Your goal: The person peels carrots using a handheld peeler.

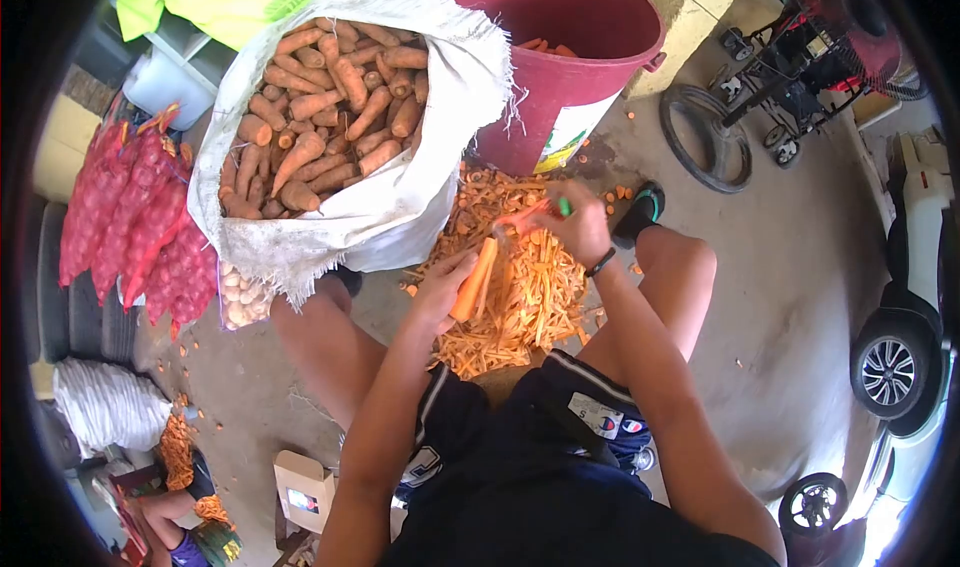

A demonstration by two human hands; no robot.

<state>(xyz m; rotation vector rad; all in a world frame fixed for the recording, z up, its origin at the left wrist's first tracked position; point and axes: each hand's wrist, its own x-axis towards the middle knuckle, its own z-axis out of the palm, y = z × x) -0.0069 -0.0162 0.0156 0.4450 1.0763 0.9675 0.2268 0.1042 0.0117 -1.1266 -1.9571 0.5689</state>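
My left hand (440,289) is closed around a peeled bright-orange carrot (476,281), which points up and away from me. Closed on a peeler (522,217), my right hand (583,225) is just above and right of the carrot's tip; the peeler's blade end is blurred. Beneath both hands, between my legs, lies a heap of carrot peelings (530,312). A white woven sack (400,212) stands ahead on the left, its rim rolled down, full of unpeeled carrots (335,97). Beside it, a tall dark-red bin (535,92) has some orange carrots inside.
Red net bags of onions (130,207) and a bag of garlic (242,297) are at left. A cardboard box (305,489) sits behind my left side. Another person (170,517) is at lower left. A loose tyre (705,139) and a car (905,357) are at right.
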